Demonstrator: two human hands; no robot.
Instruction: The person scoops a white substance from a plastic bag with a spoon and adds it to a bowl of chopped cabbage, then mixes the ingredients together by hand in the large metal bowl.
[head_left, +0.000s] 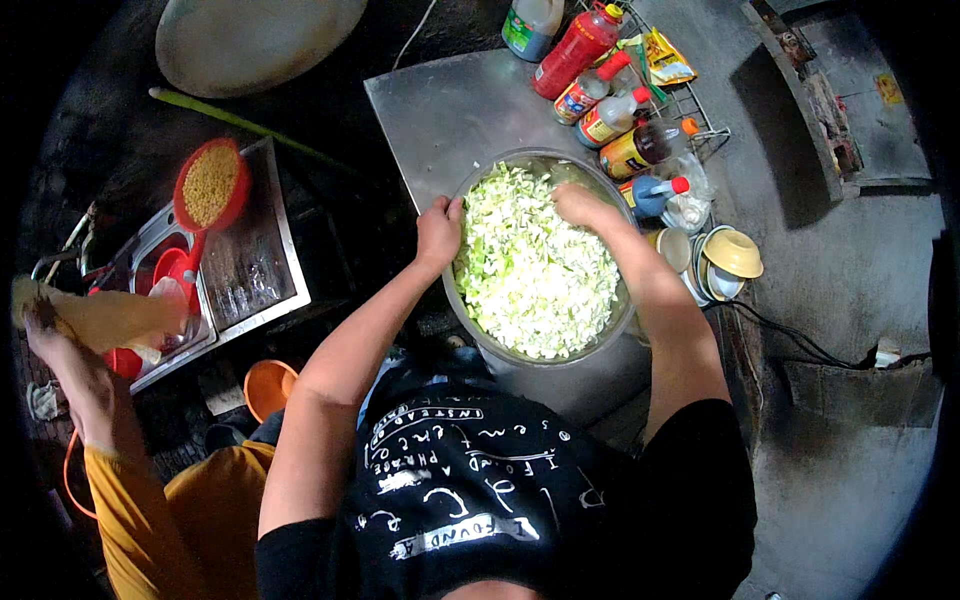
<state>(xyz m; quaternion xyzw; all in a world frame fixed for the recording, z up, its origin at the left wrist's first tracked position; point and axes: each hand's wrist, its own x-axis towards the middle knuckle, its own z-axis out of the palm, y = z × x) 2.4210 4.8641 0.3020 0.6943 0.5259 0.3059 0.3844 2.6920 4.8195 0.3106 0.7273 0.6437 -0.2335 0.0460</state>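
Note:
A large round metal basin (540, 363) full of chopped pale green vegetable, which looks like cabbage (536, 277), stands before me near the edge of a metal-topped table (442, 112). My left hand (439, 234) grips the basin's left rim, with the thumb and fingertips showing at the edge. Inside the basin, at its upper right, my right hand (576, 204) touches the chopped vegetable. Its fingers are curled and partly hidden, so whether they hold any pieces cannot be told.
Sauce bottles (630, 150) line the basin's upper right side, near stacked bowls (731, 255). At the left, a person in a yellow sleeve (124, 495) is beside a sink (217, 330), where a red strainer (242, 187) holds yellow beans. An orange bucket (262, 390) stands lower down.

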